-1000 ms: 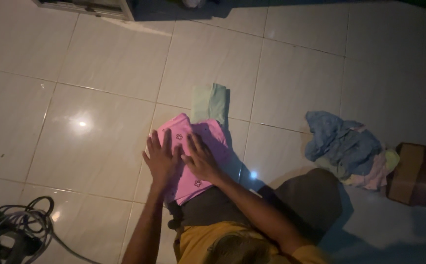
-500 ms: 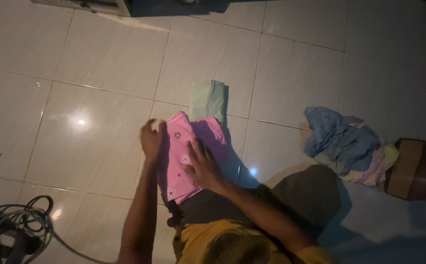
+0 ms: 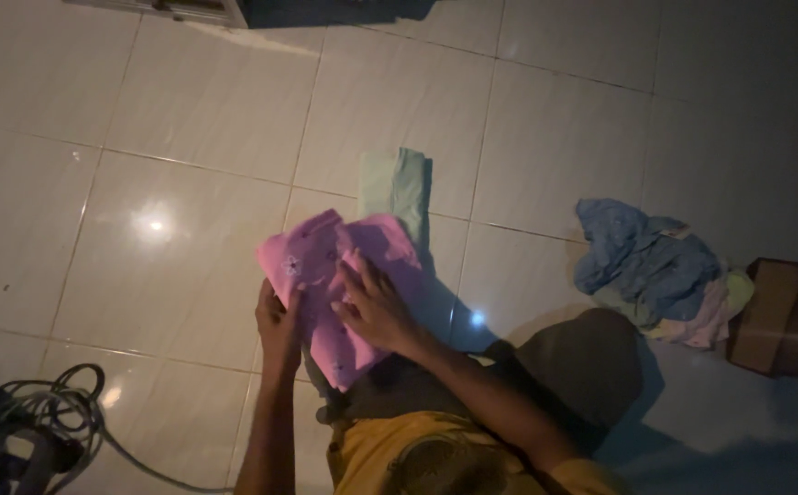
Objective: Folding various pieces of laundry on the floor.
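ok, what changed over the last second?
The left hand went from lying flat on the pink cloth to gripping its left edge and lifting it. The right hand stayed pressed flat on the cloth. The folded green cloth and the clothes pile stayed put.

Left arm: bare, reaching up from the lower edge of the view, forearm nearly straight, elbow out of sight.
Left hand [image 3: 279, 321]: back facing the camera, fingers curled closed around a fold of pink fabric, thumb hidden.
Right arm: bare forearm angled up and to the left from the lower right, bent at the elbow, short yellow sleeve at the shoulder.
Right hand [image 3: 374, 307]: palm down, fingers spread and flat, pressing down just beside the left hand, not touching it.
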